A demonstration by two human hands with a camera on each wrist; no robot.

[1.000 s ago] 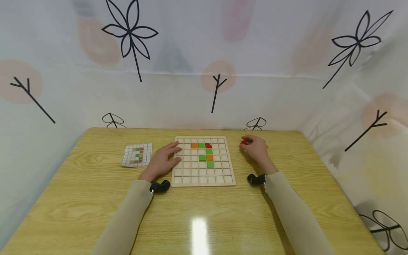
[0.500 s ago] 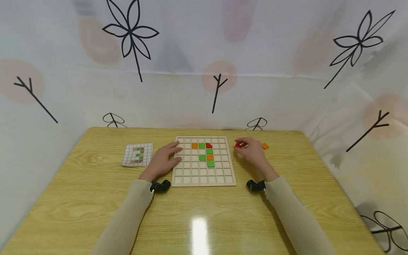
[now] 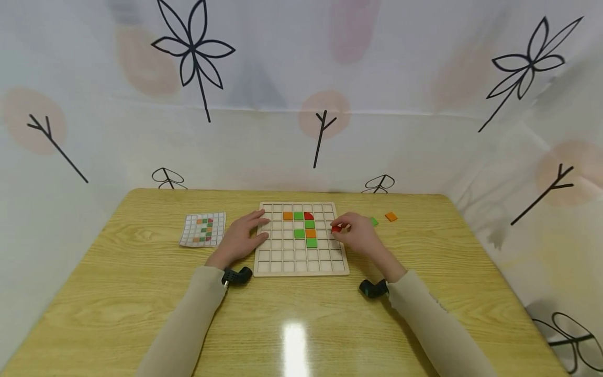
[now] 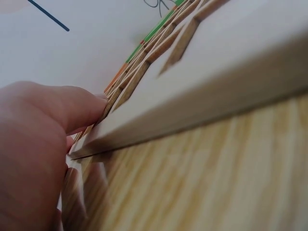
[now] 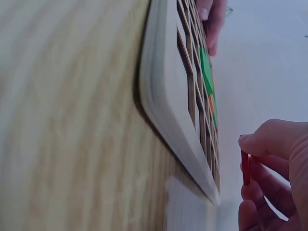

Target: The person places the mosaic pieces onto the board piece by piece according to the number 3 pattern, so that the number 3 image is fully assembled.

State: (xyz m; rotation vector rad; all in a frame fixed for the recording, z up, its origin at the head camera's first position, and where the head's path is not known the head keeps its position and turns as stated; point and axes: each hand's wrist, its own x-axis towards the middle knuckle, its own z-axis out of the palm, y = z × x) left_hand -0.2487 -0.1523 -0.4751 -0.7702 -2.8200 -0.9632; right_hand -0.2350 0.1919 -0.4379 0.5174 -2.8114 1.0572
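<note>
A wooden grid board (image 3: 278, 265) lies on the table, with orange, green and red tiles set in some of its squares. My left hand (image 3: 239, 239) rests on the board's left edge, its fingers relaxed; in the left wrist view the thumb (image 4: 79, 107) touches the top of the rim. Over the board's right edge, my right hand (image 3: 359, 236) pinches a red tile (image 3: 336, 229) between thumb and fingertips. Seen from the right wrist, this red tile (image 5: 246, 167) is held on edge, apart from the board.
Left of the board lies a paper card (image 3: 202, 229) printed with a grid of coloured squares. Beyond my right hand, a green tile (image 3: 374, 221) and an orange tile (image 3: 391, 216) lie on the wooden table (image 3: 264, 319). A patterned cloth hangs behind.
My right hand has carried the red tile leftward from the loose tiles to above the board's right edge. The green and orange tiles behind it have come into view. My left hand stays put.
</note>
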